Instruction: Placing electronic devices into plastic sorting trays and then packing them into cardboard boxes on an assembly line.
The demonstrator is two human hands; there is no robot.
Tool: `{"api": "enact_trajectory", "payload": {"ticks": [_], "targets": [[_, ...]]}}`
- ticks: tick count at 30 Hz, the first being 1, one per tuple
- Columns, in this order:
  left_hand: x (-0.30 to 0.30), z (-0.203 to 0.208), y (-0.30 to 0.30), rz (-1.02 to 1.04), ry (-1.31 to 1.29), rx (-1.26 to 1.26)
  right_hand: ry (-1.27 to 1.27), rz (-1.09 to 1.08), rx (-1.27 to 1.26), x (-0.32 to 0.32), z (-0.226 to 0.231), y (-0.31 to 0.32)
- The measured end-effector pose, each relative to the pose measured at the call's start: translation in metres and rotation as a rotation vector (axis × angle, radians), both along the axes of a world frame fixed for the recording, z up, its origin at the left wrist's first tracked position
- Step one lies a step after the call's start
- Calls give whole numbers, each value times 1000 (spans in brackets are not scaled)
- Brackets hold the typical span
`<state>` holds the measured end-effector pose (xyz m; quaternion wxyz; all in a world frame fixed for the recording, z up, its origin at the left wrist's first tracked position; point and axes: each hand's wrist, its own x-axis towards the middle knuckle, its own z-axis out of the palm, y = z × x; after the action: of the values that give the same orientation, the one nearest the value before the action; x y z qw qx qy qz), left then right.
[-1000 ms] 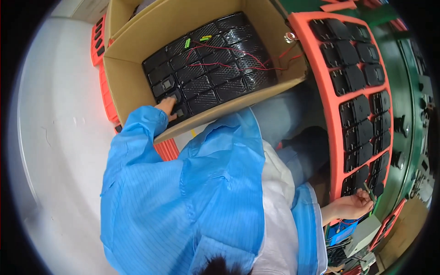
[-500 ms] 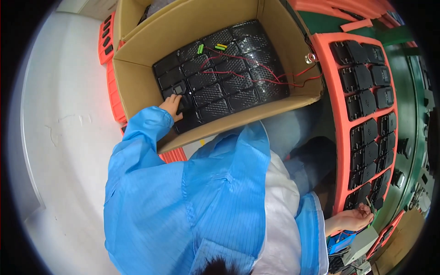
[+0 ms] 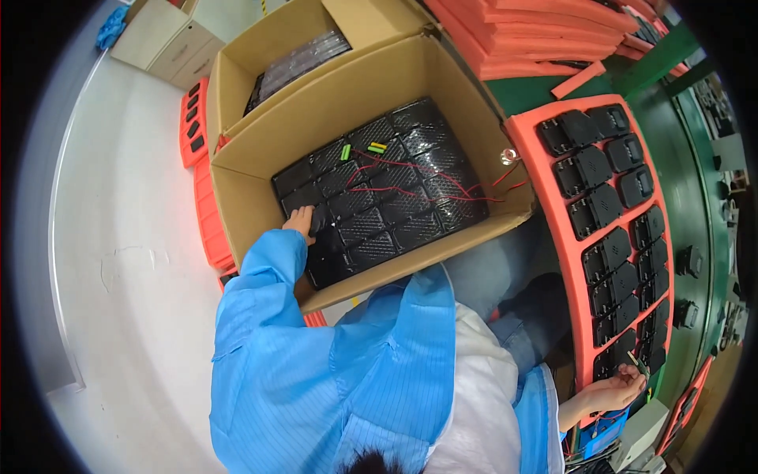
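Inside the cardboard box (image 3: 230, 207), my left hand (image 3: 299, 221) reaches down to the near left part of a black compartmented tray (image 3: 359, 229). Its fingers are closed at the edge of a small black plastic device (image 3: 320, 220); the grip is partly hidden. Far to the right, my right hand (image 3: 617, 389) pinches a thin, pale stick-like tool (image 3: 634, 360), too small to tell its kind. That hand is beside the near end of an orange-red foam tray (image 3: 527, 133), close to black plastic housings (image 3: 613, 354) set in it.
Red wires (image 3: 395, 189) with green and yellow ends (image 3: 346, 152) lie across the black tray. A second box (image 3: 237, 71) adjoins the far side. Stacked foam sheets (image 3: 537, 35) stand at the back right. A blue unit (image 3: 604, 433) and a grey box (image 3: 641, 433) sit below my right hand.
The view has shifted, showing more of the second box. In the tray, the device with a small screen no longer shows near my left hand. My right hand still pinches the tool.
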<state>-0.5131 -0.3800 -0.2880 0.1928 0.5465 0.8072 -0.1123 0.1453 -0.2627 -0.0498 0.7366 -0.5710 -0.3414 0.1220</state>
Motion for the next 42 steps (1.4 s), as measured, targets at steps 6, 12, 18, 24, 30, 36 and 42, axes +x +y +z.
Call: {"api": "enact_trajectory", "payload": {"ticks": [6,12,18,24,30,36,42], "targets": [[-1,9,17,-11,51,-6,42,12,24,1,-7,0],[-6,87,60,93,-262,390,58,-11,56,0,-9,-2],[171,296,215,-395,-649,642,165,44,138,-13,-3,-1],[475,369,390,-1115,-790,481,184,72,173,-8,-1,-17],[715,335,487,-1148,-566,449,179,213,167,-10,0,-19],[783,334,513,-1058,-198,302,76,291,201,4,-5,-22],[782,271,524,-957,129,182,9,330,213,10,-2,-22]]}}
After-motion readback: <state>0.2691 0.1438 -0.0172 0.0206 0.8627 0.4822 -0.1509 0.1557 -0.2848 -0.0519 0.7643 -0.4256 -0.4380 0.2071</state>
